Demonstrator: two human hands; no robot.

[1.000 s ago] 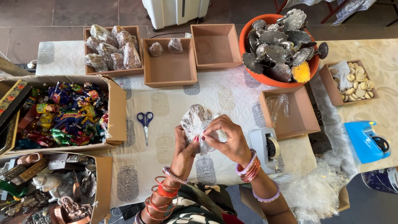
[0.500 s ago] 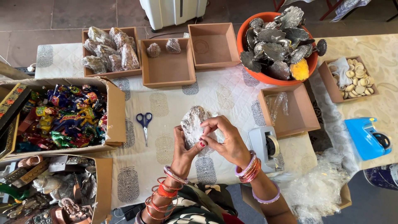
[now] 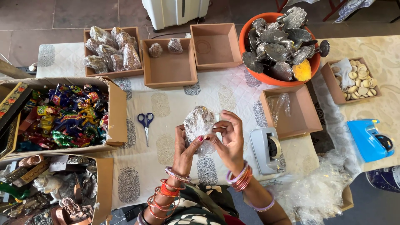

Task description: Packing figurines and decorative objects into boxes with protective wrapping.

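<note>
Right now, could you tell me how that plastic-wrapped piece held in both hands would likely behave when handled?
The wrapped piece probably feels rigid inside, since it keeps its shape between the left hand and right hand. Its clear crinkled film likely makes it slippery. It looks metallic, so perhaps heavy for its size.

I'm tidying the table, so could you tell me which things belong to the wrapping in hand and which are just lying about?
In use: left hand, right hand, plastic-wrapped piece.
Lying about: scissors, tape dispenser, orange bowl, blue dispenser.
</note>
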